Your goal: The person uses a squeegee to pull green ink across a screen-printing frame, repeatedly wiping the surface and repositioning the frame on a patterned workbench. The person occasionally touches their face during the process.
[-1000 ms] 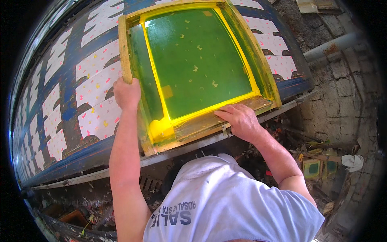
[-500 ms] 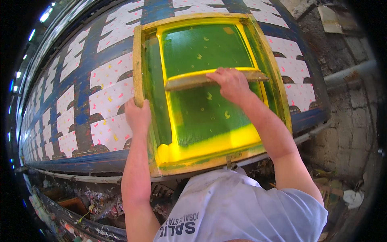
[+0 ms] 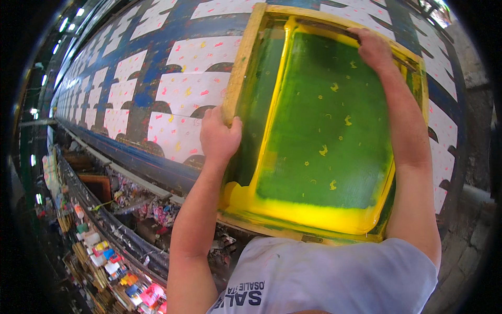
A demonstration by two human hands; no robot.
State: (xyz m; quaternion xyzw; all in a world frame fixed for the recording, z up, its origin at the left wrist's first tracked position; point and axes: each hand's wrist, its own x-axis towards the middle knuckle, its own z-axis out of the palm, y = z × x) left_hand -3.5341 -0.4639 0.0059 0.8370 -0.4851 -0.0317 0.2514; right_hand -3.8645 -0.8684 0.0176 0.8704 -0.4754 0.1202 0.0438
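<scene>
A wooden screen frame (image 3: pixel 243 57) with green mesh (image 3: pixel 329 125), small yellow motifs and yellow ink round its edges lies tilted on a long printing table (image 3: pixel 144 91). My left hand (image 3: pixel 219 136) grips the frame's left rail, fingers wrapped round it. My right hand (image 3: pixel 372 49) is closed on a squeegee (image 3: pixel 324 26), a long bar lying along the inside of the far rail and partly hidden by that hand. A thick band of yellow ink (image 3: pixel 324 217) runs along the near end of the mesh.
Rows of white printed pieces (image 3: pixel 191 94) with small coloured motifs cover the table. Along the lower left runs a dark trough (image 3: pixel 120 220) with scraps, beside a cluttered pile of bottles, tubs and sticks (image 3: pixel 110 267). A grey block floor (image 3: pixel 465 235) shows at the right.
My right hand has moved from the near edge, across the mesh, to the far end with the squeegee, leaving yellow ink behind. My left hand still holds the rail. The view has swung.
</scene>
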